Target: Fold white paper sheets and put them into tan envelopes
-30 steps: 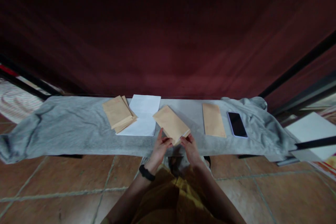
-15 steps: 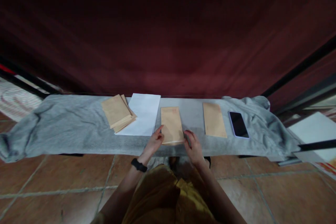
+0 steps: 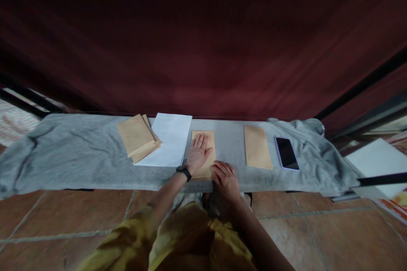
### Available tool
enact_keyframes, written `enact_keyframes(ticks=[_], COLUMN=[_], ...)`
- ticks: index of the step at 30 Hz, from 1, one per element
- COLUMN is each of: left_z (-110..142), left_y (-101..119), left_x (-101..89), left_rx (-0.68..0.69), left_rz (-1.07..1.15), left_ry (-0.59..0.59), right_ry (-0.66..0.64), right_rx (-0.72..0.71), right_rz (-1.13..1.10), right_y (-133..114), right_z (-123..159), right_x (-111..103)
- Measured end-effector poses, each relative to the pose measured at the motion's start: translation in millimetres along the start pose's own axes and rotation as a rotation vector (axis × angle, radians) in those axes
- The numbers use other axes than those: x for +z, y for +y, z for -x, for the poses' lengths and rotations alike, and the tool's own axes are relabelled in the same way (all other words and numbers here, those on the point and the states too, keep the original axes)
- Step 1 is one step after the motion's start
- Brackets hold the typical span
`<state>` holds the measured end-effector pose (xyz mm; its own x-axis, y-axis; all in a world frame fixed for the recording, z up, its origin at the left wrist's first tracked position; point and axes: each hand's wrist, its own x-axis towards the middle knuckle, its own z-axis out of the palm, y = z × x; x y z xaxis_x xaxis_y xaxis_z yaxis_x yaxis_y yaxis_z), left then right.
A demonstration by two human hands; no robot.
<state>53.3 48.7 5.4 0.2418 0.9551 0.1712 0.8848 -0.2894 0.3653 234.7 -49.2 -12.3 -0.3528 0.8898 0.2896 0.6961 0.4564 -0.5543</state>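
Observation:
A brown envelope (image 3: 209, 140) lies flat on the grey cloth (image 3: 79, 152) in front of me. My left hand (image 3: 199, 152) rests flat on it, fingers stretched out, a black band on the wrist. My right hand (image 3: 224, 176) sits at the envelope's near right corner by the bench edge, fingers curled down onto it; whether it grips anything is hidden. A white sheet (image 3: 168, 139) lies just left of the envelope.
A stack of brown envelopes (image 3: 136, 136) overlaps the white sheet's left side. Another single brown envelope (image 3: 257, 147) and a black phone (image 3: 286, 153) lie to the right. A dark red curtain (image 3: 203, 38) hangs behind. A white board (image 3: 378, 161) stands far right on the tiled floor.
The envelope, held tilted in both hands, was laid straight on the cloth. My left hand then moved onto it and lies flat; my right hand settled at its near corner.

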Motion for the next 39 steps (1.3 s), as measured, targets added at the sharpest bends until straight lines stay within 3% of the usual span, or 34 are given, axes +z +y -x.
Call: enact_keyframes(ticks=[3, 6, 13, 24, 34, 39], left_z=[-22.8, -25.0, 11.9, 55.3, 104.6, 112.6], left_y=[-10.0, -16.0, -15.5, -5.0, -15.1, -11.8], left_x=[10.7, 15.4, 19.6, 11.7, -2.5, 1.0], left_rx=[0.007, 0.066, 0.177, 0.223, 0.202, 0.137], left_rz=[-0.058, -0.106, -0.155, -0.059, 0.136, 0.059], left_ry=[-0.072, -0.106, -0.111, -0.150, -0.007, 0.071], right_ry=[-0.002, 0.011, 0.019, -0.107, 0.029, 0.073], right_rx=[-0.018, -0.022, -0.028, -0.106, 0.055, -0.001], right_rz=[-0.001, 0.003, 0.020, 0.038, -0.006, 0.092], right_y=[0.0, 0.4, 3.0, 5.8, 0.7, -9.8], right_z=[0.2, 0.8, 0.9, 2.1, -6.7, -0.8], right_x=[-1.1, -0.2, 4.6, -6.2, 5.4, 15.3])
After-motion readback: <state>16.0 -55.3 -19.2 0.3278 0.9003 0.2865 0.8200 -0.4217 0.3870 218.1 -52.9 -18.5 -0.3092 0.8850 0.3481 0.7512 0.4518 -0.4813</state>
